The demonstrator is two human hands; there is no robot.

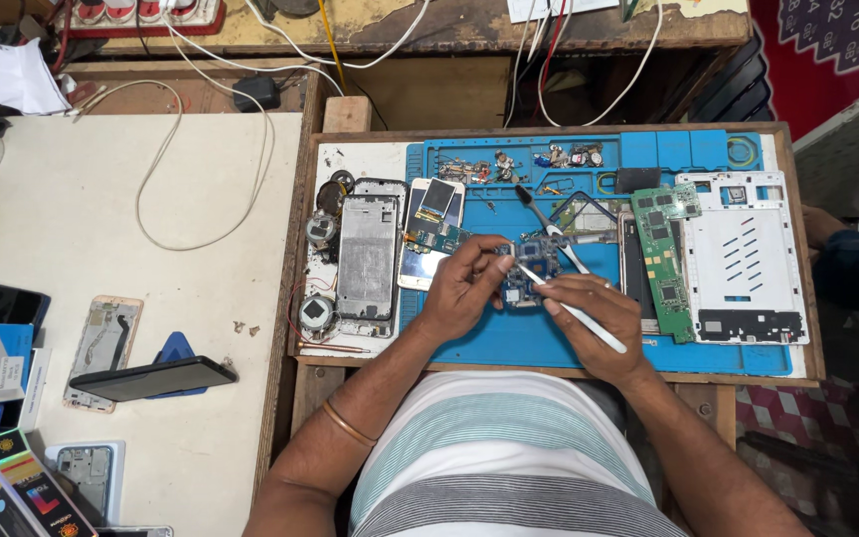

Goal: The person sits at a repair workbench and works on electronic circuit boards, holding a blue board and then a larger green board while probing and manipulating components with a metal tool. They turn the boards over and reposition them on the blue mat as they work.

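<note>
A small blue circuit board point(527, 270) is held at the middle of the blue repair mat point(549, 343), pinched by the left hand point(464, 288). A white stylus-like tool point(574, 310) is gripped by the right hand point(594, 318), its tip set on the board. Teardown judged well advanced: phone frame point(367, 257), green board point(666, 261) and white back panel point(745, 254) are laid out apart. Reassembly is judged not yet begun.

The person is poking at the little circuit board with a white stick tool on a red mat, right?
Not quite: the mat is blue, not red. The head view shows the right hand holding the white stick tool against the little circuit board, which the left hand steadies.
</note>
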